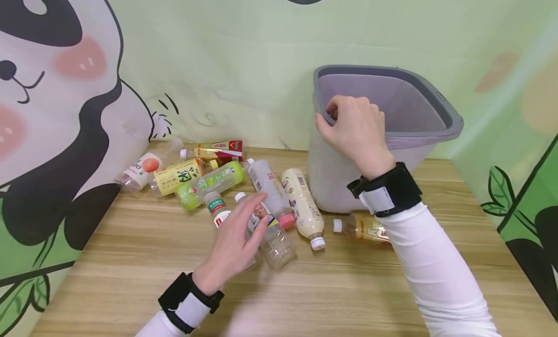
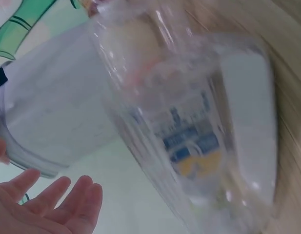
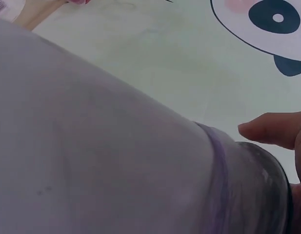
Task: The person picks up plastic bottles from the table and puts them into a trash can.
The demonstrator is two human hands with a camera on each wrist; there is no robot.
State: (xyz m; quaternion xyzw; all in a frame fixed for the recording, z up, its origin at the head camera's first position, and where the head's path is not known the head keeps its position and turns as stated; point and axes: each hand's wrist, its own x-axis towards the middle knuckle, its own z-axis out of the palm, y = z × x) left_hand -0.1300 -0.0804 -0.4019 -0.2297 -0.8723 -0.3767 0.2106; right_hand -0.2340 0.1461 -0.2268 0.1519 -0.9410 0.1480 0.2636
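Note:
My right hand is at the near-left rim of a grey trash bin, fingers curled over the edge and thumb on the outer side. The right wrist view shows the thumb by the dark rim. My left hand hovers with loosely bent fingers over a clear plastic bottle with a portrait label, holding nothing. Partly behind that hand lies a bottle with a green-banded label. In the left wrist view the clear bottle is blurred, to the right of the fingers.
Several more plastic bottles lie left of the bin, among them a cream one, a pink-capped one, a green one and a yellow-labelled one. Another bottle lies before the bin, partly behind my right forearm. A printed backdrop surrounds the wooden table.

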